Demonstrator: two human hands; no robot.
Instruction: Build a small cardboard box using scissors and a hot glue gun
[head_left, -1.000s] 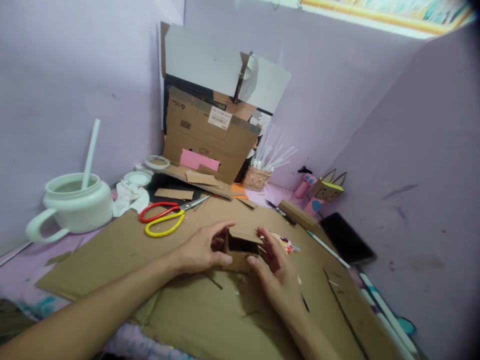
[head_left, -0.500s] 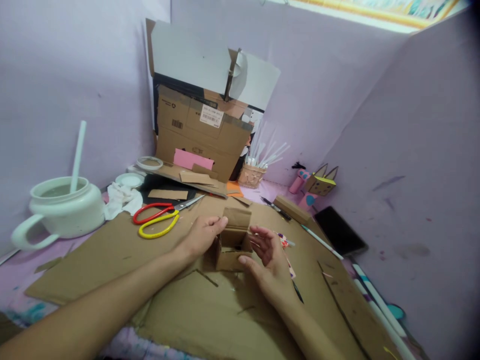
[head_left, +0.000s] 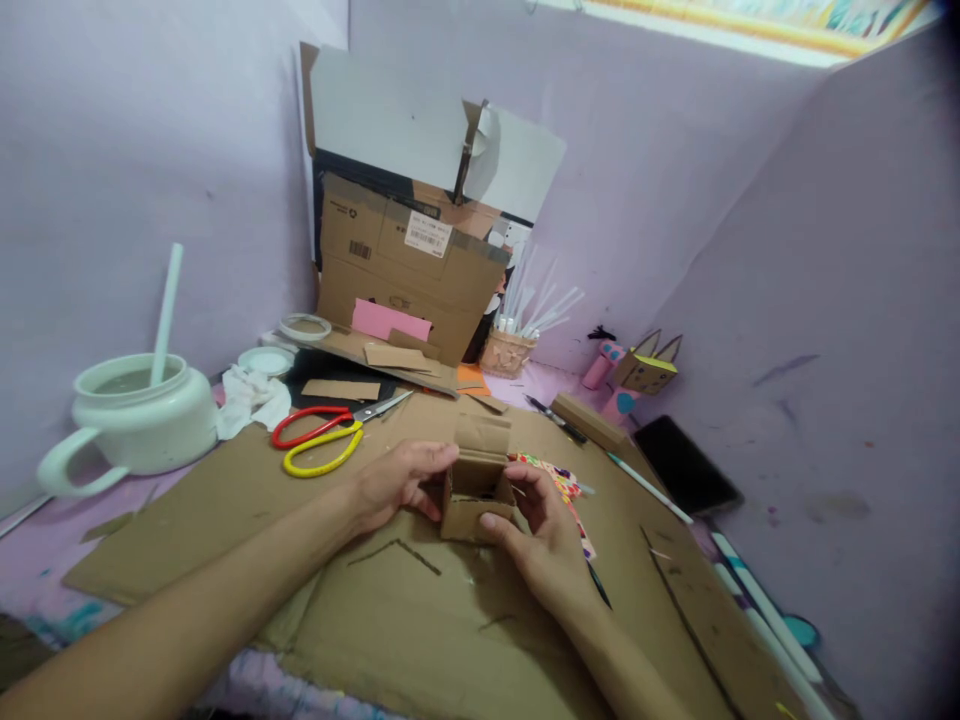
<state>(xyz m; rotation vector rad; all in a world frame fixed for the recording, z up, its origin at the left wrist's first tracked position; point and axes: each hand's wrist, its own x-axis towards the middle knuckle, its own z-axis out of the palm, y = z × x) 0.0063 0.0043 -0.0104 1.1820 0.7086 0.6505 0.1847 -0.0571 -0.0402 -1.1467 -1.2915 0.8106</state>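
A small open-topped cardboard box (head_left: 478,521) stands over a cardboard sheet (head_left: 375,640), its flap (head_left: 482,434) raised at the back. My left hand (head_left: 401,482) grips its left side, thumb at the upper edge and fingers lower down. On the other side my right hand (head_left: 538,525) holds the box, thumb against the front wall and fingertips at the right wall. Part of that wall is hidden by the fingers. Behind my right hand lies a colourful patterned strip (head_left: 566,485). Scissors (head_left: 337,432) with red and yellow handles rest beyond my left forearm.
At left is a white mug-like pot (head_left: 142,420) with a stick in it. A large cardboard box (head_left: 405,260) leans at the back, beside a basket (head_left: 508,353) of white sticks. To the right are a pen (head_left: 555,418), a phone (head_left: 686,465) and a cardboard animal figure (head_left: 645,372).
My left hand has shifted from the flap down to the box's left side. My right fingers have closed in on the right wall. The view has shifted slightly.
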